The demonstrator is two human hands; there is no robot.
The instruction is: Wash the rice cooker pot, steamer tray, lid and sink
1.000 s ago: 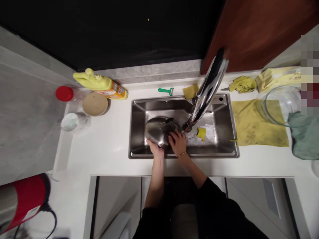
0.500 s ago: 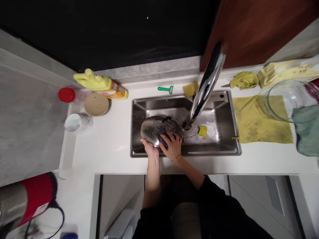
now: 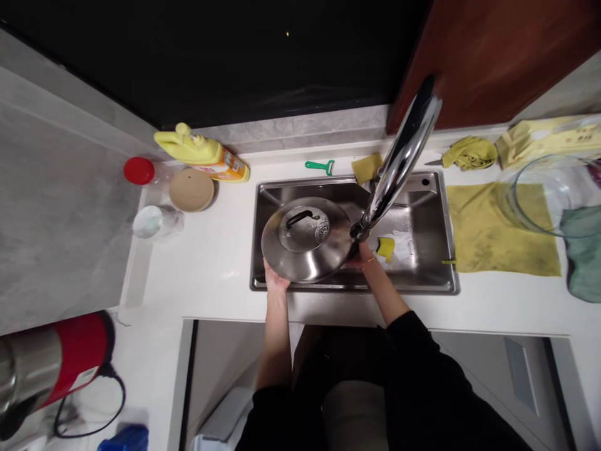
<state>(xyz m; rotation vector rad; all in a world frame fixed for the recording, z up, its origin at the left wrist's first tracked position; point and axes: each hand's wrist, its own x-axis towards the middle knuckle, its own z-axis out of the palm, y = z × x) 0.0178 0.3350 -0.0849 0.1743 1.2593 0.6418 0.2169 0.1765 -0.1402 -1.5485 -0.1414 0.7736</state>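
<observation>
A round steel pot lid (image 3: 310, 254) with a black handle (image 3: 299, 217) is tilted over the left half of the steel sink (image 3: 422, 275). My left hand (image 3: 276, 277) grips its front left rim, the fingers partly beneath it. At the lid's right edge, below the faucet's mouth, is my right hand (image 3: 362, 255). Its fingers are hidden behind the lid and faucet, so I cannot see whether it holds the lid, the dark scrubber or both. The chrome faucet (image 3: 399, 166) reaches down over that edge. A yellow sponge (image 3: 385, 248) lies in suds on the sink floor.
Behind the sink lie a green peeler (image 3: 320, 166) and another sponge (image 3: 367, 168). A yellow detergent bottle (image 3: 206, 156), a tan round lid (image 3: 191, 190) and jars are left. To the right are a yellow cloth (image 3: 502, 250) and a glass bowl (image 3: 521, 219).
The lid has been raised and turned, its handle side now facing up. My right hand has moved from scrubbing on the lid to its right edge; the dark scrubber is no longer clearly visible.
</observation>
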